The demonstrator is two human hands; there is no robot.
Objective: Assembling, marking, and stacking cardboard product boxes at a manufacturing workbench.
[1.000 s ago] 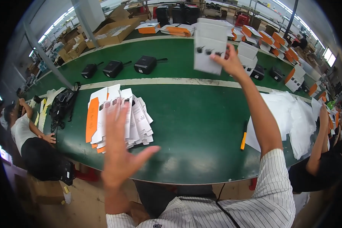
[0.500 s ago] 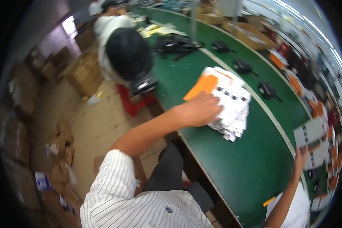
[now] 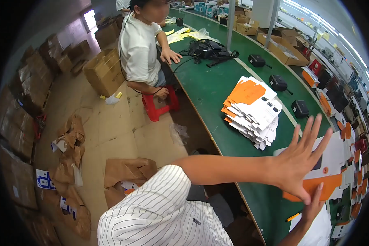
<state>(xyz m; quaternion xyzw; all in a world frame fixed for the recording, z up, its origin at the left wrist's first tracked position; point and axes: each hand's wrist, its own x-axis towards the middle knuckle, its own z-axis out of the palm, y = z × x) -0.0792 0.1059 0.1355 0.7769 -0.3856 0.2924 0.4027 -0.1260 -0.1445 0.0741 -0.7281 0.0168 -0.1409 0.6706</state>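
My left hand (image 3: 301,164) reaches across to the right with its fingers spread wide and nothing gripped. It hovers over or lightly touches a flat white-and-orange carton (image 3: 331,158); I cannot tell which. At the carton's orange lower edge is my right hand (image 3: 312,207), a digit lying on the orange flap and the other fingers mostly hidden; it appears to hold the carton there. A fanned, uneven stack of similar flat cartons (image 3: 254,112) lies on the green table (image 3: 209,98), left of my hands.
Several black devices (image 3: 278,83) stand along the pale strip. Black straps and cables (image 3: 207,50) lie farther back. A co-worker (image 3: 141,49) sits on a red stool (image 3: 160,104). White paper (image 3: 315,225) and an orange marker (image 3: 293,216) lie near my right forearm. Cardboard boxes (image 3: 104,71) stand on the floor.
My left hand has left the carton stack, moved right to the carton at my right hand, and opened. The co-worker, bent over before, now sits upright. The view has shifted.
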